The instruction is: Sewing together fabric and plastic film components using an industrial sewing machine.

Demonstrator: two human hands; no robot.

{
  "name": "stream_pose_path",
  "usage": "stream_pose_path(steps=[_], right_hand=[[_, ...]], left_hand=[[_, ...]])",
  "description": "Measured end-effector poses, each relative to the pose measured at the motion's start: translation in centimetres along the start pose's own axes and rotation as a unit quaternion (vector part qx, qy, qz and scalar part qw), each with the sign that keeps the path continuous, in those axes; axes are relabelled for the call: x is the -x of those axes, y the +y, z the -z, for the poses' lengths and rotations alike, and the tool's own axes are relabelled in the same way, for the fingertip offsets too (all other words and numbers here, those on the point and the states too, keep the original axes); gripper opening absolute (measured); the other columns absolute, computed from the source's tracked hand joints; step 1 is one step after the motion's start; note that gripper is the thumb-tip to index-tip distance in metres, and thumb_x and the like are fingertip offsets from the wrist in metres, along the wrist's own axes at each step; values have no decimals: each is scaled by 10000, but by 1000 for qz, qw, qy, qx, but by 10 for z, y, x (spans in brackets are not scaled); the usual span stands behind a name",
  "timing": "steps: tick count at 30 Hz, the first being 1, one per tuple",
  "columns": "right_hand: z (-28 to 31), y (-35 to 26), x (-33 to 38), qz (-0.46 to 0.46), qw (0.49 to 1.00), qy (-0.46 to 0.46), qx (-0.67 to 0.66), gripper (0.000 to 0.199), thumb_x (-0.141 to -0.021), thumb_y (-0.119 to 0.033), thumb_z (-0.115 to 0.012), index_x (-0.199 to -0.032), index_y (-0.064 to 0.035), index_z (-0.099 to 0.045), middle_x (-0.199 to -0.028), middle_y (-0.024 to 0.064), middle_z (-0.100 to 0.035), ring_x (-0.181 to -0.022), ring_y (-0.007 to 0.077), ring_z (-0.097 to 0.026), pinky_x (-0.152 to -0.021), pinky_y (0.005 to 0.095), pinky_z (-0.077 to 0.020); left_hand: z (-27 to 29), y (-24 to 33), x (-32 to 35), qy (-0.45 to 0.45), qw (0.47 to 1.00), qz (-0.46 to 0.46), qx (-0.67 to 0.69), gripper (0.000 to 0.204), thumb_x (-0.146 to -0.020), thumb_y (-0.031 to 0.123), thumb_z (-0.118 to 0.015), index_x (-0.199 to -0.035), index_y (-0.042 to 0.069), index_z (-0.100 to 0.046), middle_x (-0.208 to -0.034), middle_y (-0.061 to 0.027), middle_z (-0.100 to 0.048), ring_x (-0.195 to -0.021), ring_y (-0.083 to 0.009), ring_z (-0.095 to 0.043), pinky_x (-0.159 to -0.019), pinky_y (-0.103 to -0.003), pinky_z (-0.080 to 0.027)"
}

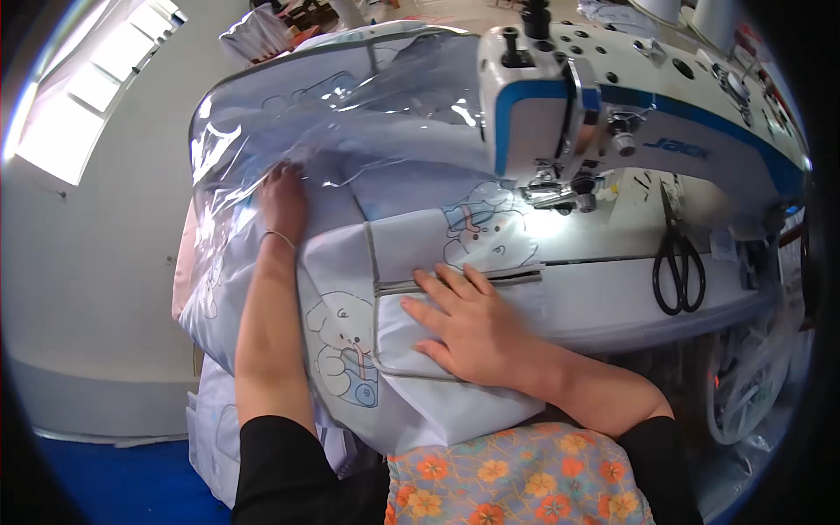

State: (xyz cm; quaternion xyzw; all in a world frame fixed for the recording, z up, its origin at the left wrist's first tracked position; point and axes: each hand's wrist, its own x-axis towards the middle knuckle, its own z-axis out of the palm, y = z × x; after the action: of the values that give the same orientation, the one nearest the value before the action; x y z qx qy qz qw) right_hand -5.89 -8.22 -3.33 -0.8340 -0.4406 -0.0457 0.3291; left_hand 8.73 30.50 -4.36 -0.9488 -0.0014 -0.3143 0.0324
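We list one cloth (407, 241), printed and grey-edged, left of and below the sewing machine's (525, 114) head. Left grip (284, 206): fingers partly curled by clear film (350, 162); whether it holds any, we cannot tell. Right grip (468, 319): spread flat on the cloth, clasping nothing. Pale worktop (604, 302), bearing black-handled scissors (678, 271). Room: white wall (114, 289), bright window (92, 101), blue floor (114, 481), all at left.

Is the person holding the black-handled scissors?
No, the scissors lie by the sewing machine, apart from both the left hand and the right hand.
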Motion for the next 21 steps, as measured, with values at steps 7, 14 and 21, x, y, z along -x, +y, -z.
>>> stream_pose_path(steps=[7, 14, 21], right_hand=[[-21, 5, -7, -22, 999, 33, 26, 527, -908, -373, -649, -1347, -92, -577, -1444, 208, -482, -1341, 420, -434, -1126, 561, -297], [-25, 3, -4, -3, 999, 52, 11, 501, -886, -332, -656, -1314, -80, -591, -1431, 200, -500, -1341, 391, -447, -1126, 548, -308], [-3, 13, 75, 70, 988, 110, -81, 353, -904, -191, -628, -1227, -49, -638, -1354, 163, -589, -1293, 343, -518, -1092, 422, -408]], left_hand=[[142, 7, -68, 145, 974, -147, 92, 153, -937, 89, -567, -1030, 30, -673, -921, -211, -677, -812, -376, -659, -689, -447, -501], [413, 206, 84, -540, 776, -317, -74, 144, -832, 153, -572, -962, 118, -625, -681, -69, -622, -634, -289, -670, -530, -439, -497], [343, 227, 188, -689, 668, -220, 175, 237, -879, 235, -596, -1084, 117, -600, -762, -122, -676, -684, -363, -671, -566, -465, -513]])
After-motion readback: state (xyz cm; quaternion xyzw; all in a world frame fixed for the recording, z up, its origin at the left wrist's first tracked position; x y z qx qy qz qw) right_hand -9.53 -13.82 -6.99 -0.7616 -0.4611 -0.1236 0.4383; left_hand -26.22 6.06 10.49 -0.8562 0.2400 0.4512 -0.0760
